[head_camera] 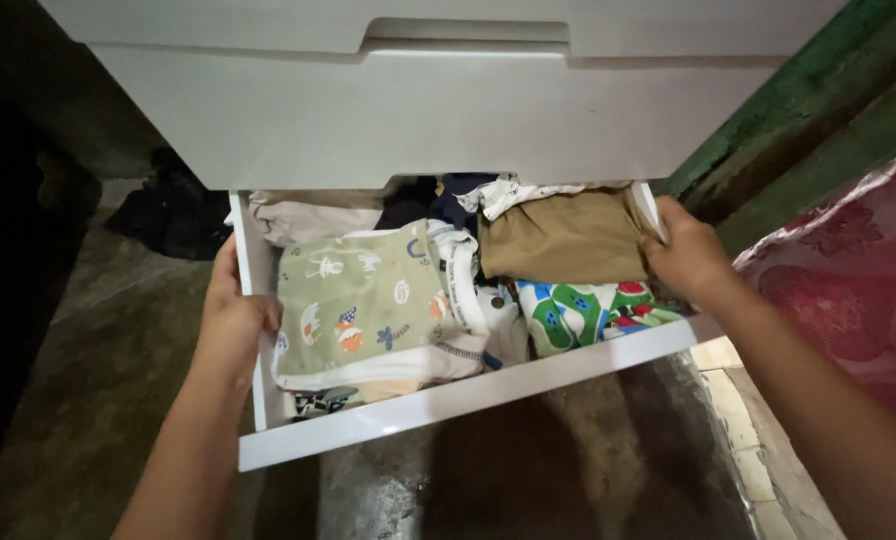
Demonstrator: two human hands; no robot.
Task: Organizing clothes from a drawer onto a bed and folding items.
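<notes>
The white drawer (468,395) is pulled out and packed with folded clothes. Its front edge is nearest, and it looks tipped, with the left front corner lower than the right. That could be trouble: if one side is pushed harder than the other, the drawer may go crooked and get stuck.

The left hand (233,320) is wrapped around the left wall of the drawer, fingers curled over the top edge. The right hand (688,255) is closed on the right wall, near the back right corner. Both hands sit close under the bigger white drawer above (408,110). Fingers could get pinched there.

By the front left corner lies a green cloth with little animal pictures (363,305). By the front right corner is a bright green, blue and red cloth (588,310). Behind that, a brown folded cloth (558,235) sits high. It could catch on the drawer above and bunch up.

Underneath is a dark, rough floor (98,380). Clothes spilling there would get dirty.
</notes>
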